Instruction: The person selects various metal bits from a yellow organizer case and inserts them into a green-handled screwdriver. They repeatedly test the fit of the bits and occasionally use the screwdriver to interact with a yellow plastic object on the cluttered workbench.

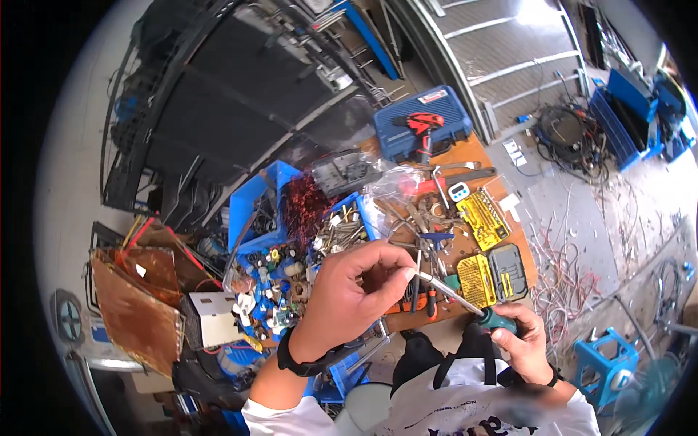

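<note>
The screwdriver (452,295) slants between left grip (356,291) and right grip (525,338), barring a straight pass over the table's (523,245) near edge. A narrow bare strip lies right of the yellow bit set (483,218). Leftward, the blue bin (242,218) and heaped parts (273,287) block low passage; at the far end, the blue case (456,109) does.

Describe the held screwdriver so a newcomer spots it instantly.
Find the brown table. By its near edge, the right hand grips the screwdriver by its green handle, the shaft slanting up and left to the left hand. Unlike the orange-handled tool lying nearby, this one is held in the air.
</note>
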Motion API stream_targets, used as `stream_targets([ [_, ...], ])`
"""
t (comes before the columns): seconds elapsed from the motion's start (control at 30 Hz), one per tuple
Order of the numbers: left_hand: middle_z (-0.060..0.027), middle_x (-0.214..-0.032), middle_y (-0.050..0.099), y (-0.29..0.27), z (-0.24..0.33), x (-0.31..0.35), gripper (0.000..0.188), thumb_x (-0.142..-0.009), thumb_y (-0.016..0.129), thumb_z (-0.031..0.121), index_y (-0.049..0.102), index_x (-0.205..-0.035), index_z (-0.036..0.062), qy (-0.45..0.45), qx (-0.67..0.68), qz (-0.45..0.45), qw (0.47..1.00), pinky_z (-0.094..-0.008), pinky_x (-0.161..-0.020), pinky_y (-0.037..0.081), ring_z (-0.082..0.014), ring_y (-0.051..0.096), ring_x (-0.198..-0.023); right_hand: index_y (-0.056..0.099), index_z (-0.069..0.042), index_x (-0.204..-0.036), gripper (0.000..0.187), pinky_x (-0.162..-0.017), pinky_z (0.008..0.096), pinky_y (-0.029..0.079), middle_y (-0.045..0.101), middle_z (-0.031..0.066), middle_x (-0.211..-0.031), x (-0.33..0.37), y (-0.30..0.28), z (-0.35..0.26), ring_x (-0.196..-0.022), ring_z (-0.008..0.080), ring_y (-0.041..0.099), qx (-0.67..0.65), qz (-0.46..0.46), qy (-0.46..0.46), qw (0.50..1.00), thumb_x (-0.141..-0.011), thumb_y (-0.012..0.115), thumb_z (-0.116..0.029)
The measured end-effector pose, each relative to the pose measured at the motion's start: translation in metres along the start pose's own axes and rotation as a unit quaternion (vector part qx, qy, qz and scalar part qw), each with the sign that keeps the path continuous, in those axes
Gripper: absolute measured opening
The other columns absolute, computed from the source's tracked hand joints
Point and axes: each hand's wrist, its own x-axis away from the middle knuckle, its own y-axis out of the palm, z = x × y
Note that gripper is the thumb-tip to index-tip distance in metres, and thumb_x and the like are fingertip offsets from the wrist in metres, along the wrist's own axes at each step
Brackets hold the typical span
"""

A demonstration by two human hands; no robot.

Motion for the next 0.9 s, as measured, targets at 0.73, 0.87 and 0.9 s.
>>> stream_targets([
  [0.73, -0.0065, -0.093, 0.062, -0.149, -0.075, 0.230, 0.016, -0.084, 0.061, -0.003, 0.066, -0.100, -0.0014, 0.069, 0.222, 0.060, 0.971, -0.0185, -0.057, 0.042, -0.0057, 0.054, -0.070, 0.058, -0.001, -0.110, 0.036, -0.081, 0.0268, 0.048, 0.063, 0.0084, -0.100, 0.081, 0.215, 0.069, -0.089, 0.0155, 0.061, 0.037, -0.114, -0.060, 0.991, -0.076, 0.072, -0.001],
  [0.87, -0.0076, -0.092, 0.062, -0.184, -0.093, 0.281, 0.015, -0.081, 0.066, -0.002, 0.067, -0.096, -0.0012, 0.119, 0.191, 0.054, 0.973, -0.0200, -0.062, 0.045, -0.0089, 0.056, -0.078, 0.059, -0.003, -0.106, 0.038, -0.082, 0.0275, 0.044, 0.060, 0.0060, -0.097, 0.101, 0.261, 0.096, -0.091, 0.0154, 0.058, 0.097, -0.123, -0.137, 0.978, -0.072, 0.074, 0.002],
  [0.9, -0.0077, -0.092, 0.062, -0.190, -0.096, 0.291, 0.016, -0.080, 0.067, -0.002, 0.067, -0.096, -0.0011, 0.128, 0.194, 0.058, 0.971, -0.0203, -0.063, 0.045, -0.0091, 0.057, -0.078, 0.058, -0.004, -0.107, 0.039, -0.082, 0.0277, 0.044, 0.058, 0.0062, -0.099, 0.106, 0.271, 0.101, -0.091, 0.0156, 0.057, 0.101, -0.127, -0.138, 0.977, -0.072, 0.074, 0.002],
])
